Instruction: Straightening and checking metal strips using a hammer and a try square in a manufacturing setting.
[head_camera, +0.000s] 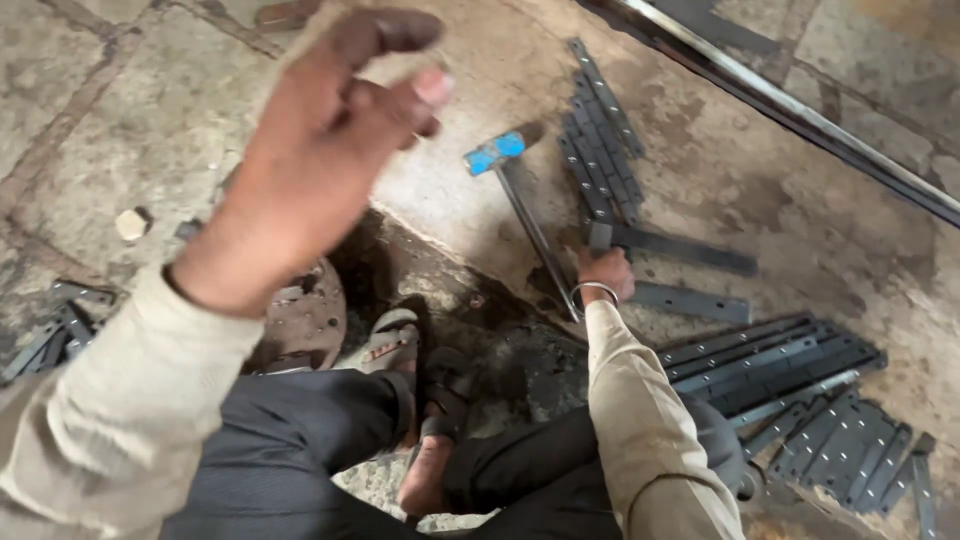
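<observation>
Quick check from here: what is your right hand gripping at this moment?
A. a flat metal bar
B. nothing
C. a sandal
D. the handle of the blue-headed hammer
D: the right hand is closed round the thin metal handle of the hammer, whose blue head rests on the floor.

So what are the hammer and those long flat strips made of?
The hammer looks like metal: a blue-painted head, chipped, on a thin grey rod handle. The flat strips look like dark bare steel, dull grey with punched holes. The right hand is on the handle's end.
</observation>
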